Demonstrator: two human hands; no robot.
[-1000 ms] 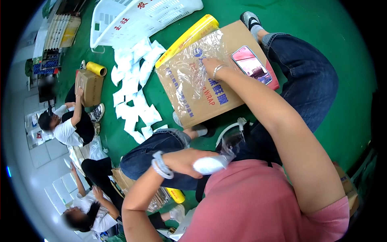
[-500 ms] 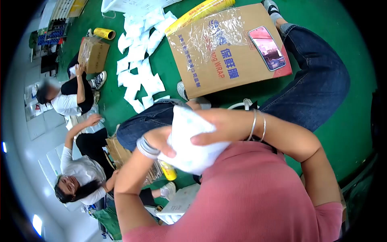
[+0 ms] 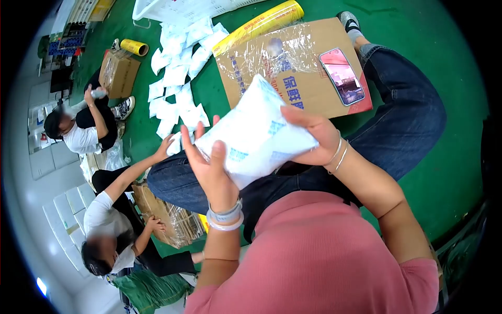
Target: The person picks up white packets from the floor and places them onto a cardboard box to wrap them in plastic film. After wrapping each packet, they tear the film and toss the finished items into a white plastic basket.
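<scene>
A plump white packet [image 3: 256, 133] with pale blue print hangs between my two hands, above my lap. My left hand [image 3: 212, 167] supports its left side, thumb on top and fingers spread beyond its edge. My right hand [image 3: 316, 136] grips its right edge, thumb on top and fingers beneath. Beyond the packet lies a cardboard box [image 3: 235, 78] with blue and red print and clear film over part of it. On the box are a phone [image 3: 342, 77] and a yellow roll [image 3: 261, 23] along its far edge.
Many white packets [image 3: 175, 76] lie on the green floor beside a white basket [image 3: 178, 11]. A co-worker [image 3: 107, 220] at the left reaches toward them, near a cardboard bundle [image 3: 167, 217]. Another person [image 3: 83, 128] sits farther back by a box [image 3: 119, 73].
The packet and both my hands have moved forward, away from my body, and the packet's printed face now shows. The nearer co-worker's arm has stretched to the floor packets, a hand at one.
</scene>
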